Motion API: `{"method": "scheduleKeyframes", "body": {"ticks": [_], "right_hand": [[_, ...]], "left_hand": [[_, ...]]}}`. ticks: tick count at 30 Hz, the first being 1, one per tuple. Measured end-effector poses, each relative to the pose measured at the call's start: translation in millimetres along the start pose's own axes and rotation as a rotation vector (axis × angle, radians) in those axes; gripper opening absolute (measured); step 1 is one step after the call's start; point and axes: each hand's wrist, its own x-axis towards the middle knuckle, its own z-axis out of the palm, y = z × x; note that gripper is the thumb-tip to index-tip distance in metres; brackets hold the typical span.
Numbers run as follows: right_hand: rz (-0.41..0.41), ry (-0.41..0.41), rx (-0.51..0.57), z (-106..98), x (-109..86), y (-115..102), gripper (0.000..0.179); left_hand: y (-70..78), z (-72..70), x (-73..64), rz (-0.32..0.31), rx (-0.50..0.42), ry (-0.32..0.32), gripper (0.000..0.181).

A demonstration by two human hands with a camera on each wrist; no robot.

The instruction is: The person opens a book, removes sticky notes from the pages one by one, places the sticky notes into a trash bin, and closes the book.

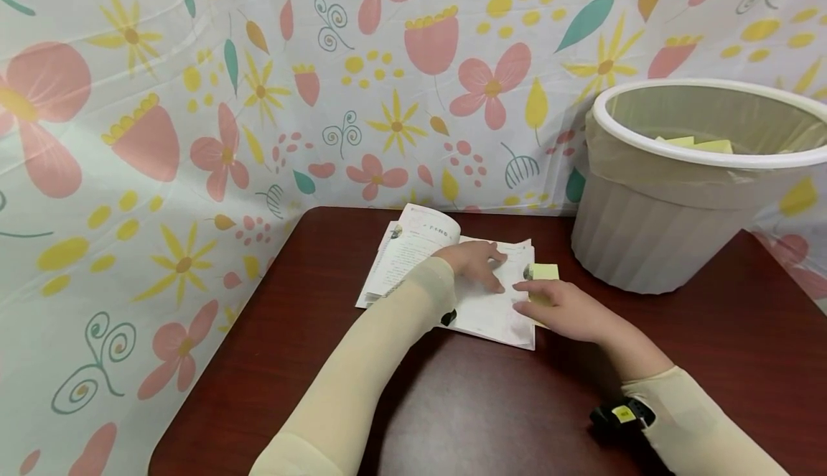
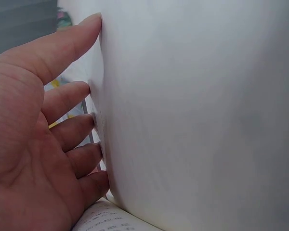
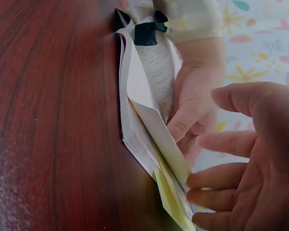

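An open book (image 1: pixel 494 314) lies on the dark table with its left pages curling up. My left hand (image 1: pixel 474 260) rests on the right-hand page, fingers spread; in the left wrist view its fingertips touch the white paper (image 2: pixel 192 115). Beside the book's right edge is my right hand (image 1: pixel 565 307), its fingers extended and holding nothing. In the right wrist view its fingertips are right at the page edge. Pale yellow paper, like a sticky note (image 1: pixel 545 271), juts out from that edge, partly hidden by the right hand.
A light grey bin (image 1: pixel 636 225) with a white rim and a liner stands at the table's back right. Yellow paper pieces (image 1: pixel 711 146) show inside it. A flower-print curtain (image 1: pixel 258 124) hangs behind the reddish-brown table (image 1: pixel 478 418).
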Motion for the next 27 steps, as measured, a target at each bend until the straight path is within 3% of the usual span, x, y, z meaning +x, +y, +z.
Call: {"method": "scheduleKeyframes", "body": {"ticks": [7,20,27], "right_hand": [[-0.023,0.023,0.048,0.9,1.9,1.2,0.044],[-0.032,-0.176,0.028,9.5,-0.9,0.5,0.057],[-0.040,-0.183,-0.001,10.7,0.9,1.6,0.052]], "left_hand": [[-3.0,1.8,4.5,0.003,0.025,0.002,0.077],[-4.0,3.0,5.4,-0.038,0.001,-0.016,0.079],[0.9,-0.7,4.2,-0.054,-0.014,-0.021,0.076]]}}
